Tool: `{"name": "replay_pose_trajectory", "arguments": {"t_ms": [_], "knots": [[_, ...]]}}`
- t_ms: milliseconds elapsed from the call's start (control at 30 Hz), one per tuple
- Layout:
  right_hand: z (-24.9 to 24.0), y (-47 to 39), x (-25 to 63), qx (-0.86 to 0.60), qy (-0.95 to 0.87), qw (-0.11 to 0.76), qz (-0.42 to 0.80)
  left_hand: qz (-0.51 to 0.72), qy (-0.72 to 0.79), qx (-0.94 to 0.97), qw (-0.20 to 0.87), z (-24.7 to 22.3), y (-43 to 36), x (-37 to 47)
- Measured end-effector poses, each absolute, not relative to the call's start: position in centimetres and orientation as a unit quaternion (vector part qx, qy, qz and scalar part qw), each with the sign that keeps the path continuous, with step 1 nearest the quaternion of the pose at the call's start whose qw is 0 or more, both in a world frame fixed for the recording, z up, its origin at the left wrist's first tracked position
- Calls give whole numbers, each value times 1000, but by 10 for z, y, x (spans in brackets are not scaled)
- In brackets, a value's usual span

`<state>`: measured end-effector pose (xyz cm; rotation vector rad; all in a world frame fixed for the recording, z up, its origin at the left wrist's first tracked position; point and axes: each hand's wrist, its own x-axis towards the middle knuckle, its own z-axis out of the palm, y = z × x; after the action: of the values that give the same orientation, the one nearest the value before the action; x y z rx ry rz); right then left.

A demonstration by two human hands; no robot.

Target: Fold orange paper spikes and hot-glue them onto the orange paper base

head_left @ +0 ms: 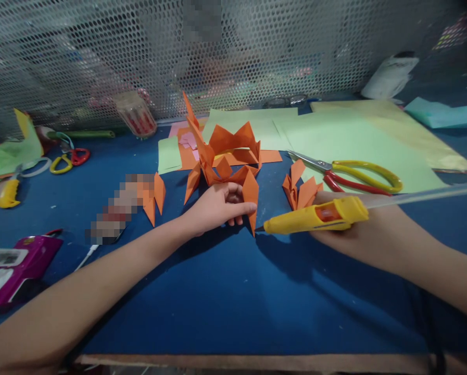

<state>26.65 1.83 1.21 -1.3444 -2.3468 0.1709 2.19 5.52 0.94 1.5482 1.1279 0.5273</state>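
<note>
Left of the red-and-yellow-handled scissors (pixel 327 167), an orange origami ring (pixel 223 167) is pinched by the left hand (pixel 219 207), thumb against a pointed flap (pixel 250 190); before the scissors, a yellow glue gun (pixel 315 219) is gripped by the right hand (pixel 346 242), fingers mostly hidden. Light, crisp, crushable paper is expected, best held at layered folds

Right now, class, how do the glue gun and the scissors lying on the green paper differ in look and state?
The glue gun is held in the right hand; the scissors lie on green paper. The glue gun has a yellow body and dark nozzle; the scissors have metal blades with one red and one yellow handle. Both show yellow and point toward the picture's left.
</note>
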Motion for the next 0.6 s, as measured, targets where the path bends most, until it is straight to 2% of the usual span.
{"name": "replay_pose_trajectory", "arguments": {"t_ms": [100,267,467,600], "knots": [[13,21,270,-507,-838,184,79,222,470,653,550,9,55,21],[18,26,270,-565,-800,95,178,229,462,655,553,10,53,19],[19,23,269,-569,-793,117,180,249,455,646,560,8,54,19],[15,24,273,-572,-791,92,196,252,460,640,562,9,54,20]]}}
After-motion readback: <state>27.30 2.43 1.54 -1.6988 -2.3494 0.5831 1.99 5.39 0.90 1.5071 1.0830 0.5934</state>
